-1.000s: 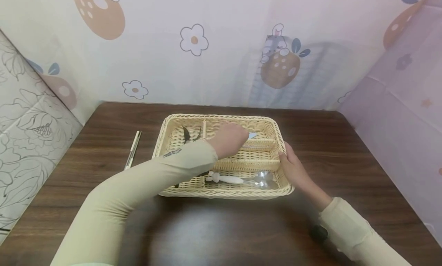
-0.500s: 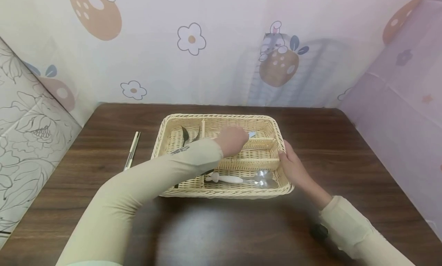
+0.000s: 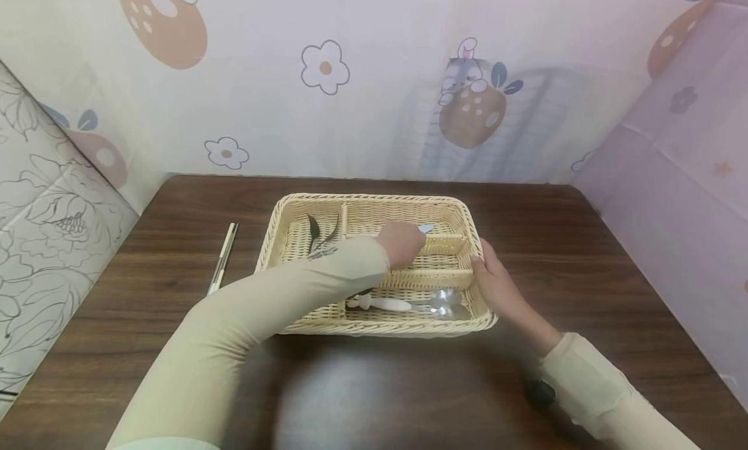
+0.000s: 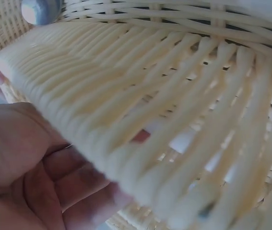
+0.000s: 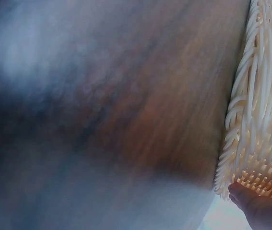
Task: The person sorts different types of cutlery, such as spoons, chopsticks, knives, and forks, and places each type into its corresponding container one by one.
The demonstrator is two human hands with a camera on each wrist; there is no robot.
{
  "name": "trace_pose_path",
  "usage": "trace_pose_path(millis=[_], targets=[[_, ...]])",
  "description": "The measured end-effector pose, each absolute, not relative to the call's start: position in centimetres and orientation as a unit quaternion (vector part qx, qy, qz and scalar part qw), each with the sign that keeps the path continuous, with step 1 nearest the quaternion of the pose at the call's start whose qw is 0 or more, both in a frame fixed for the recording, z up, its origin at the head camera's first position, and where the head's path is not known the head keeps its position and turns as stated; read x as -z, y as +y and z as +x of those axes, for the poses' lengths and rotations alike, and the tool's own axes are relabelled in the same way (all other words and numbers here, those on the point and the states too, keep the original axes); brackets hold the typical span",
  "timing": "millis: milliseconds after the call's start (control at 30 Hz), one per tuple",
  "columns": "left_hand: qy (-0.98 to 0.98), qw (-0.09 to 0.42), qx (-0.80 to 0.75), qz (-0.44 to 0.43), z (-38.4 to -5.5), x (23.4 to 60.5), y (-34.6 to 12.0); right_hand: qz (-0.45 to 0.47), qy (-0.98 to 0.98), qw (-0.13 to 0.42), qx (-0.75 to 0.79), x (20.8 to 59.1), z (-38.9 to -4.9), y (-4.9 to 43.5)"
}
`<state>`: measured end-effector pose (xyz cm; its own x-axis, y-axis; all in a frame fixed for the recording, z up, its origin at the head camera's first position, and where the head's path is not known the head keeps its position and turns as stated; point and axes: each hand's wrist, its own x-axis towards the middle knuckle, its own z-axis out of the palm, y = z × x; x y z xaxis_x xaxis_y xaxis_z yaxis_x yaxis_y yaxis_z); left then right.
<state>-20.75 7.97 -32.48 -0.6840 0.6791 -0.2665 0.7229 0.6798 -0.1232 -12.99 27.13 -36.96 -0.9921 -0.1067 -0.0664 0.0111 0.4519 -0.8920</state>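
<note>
Two hands are working at one cutlery basket [image 3: 374,197], which is resting on the worktop [image 3: 362,385]. The basket is showing pale woven wicker, a braided rim and rounded corners, and three dividers are parting it into four compartments: one at the left and three long ones in rows at the right. The left hand [image 3: 402,243] is reaching in over the back and middle rows; its fingers are bending beside a ribbed woven divider [image 4: 121,91], and their tips are partly hiding behind it, so I cannot tell whether they are holding anything. The right hand [image 3: 495,278] is gripping the basket's right end, its thumb lying over the rim.

In the front row, two shiny metal spoons [image 3: 447,297] are lying with their rounded bowls at the right, and one smooth white handle [image 3: 390,304] with a knobbly end is pointing left. Two dark, curved utensil ends [image 3: 314,228] are showing in the left compartment, and one flat, light-blue tip [image 3: 426,228] is sticking out beyond the left hand. One pair of slim chopsticks [image 3: 223,258], pale at both ends and darker between, is lying on the dark, wood-grained worktop, apart from the basket's left side. Two cream sleeves are covering the forearms.
</note>
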Motion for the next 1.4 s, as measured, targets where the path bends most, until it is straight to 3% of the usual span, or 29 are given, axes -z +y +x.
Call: trace_pose_path(millis=[433, 600, 767, 933, 1133, 1400], targets=[[0.911, 0.112, 0.118, 0.379, -21.0, 33.6, 8.8, -0.032, 0.847, 0.054, 0.528, 37.0, -12.8, 27.2], [0.916, 0.148, -0.037, 0.372, -21.0, 31.4, 6.6, -0.028, 0.846, 0.057, 0.529, 37.0, -12.7, 27.2], [0.926, 0.145, -0.152, 0.314, -21.5, 28.0, 1.4, -0.024, 0.846, 0.059, 0.529, 37.1, -12.8, 27.2], [0.954, 0.078, -0.152, 0.245, -22.4, 26.9, -6.2, -0.019, 0.848, 0.060, 0.526, 37.1, -12.9, 27.2], [0.972, 0.013, -0.143, 0.188, -21.6, 28.4, -15.2, -0.010, 0.851, 0.061, 0.521, 36.9, -12.9, 27.3], [0.983, 0.078, -0.112, 0.126, -19.3, 32.1, -22.9, -0.008, 0.846, 0.069, 0.529, 36.7, -12.8, 26.9]])
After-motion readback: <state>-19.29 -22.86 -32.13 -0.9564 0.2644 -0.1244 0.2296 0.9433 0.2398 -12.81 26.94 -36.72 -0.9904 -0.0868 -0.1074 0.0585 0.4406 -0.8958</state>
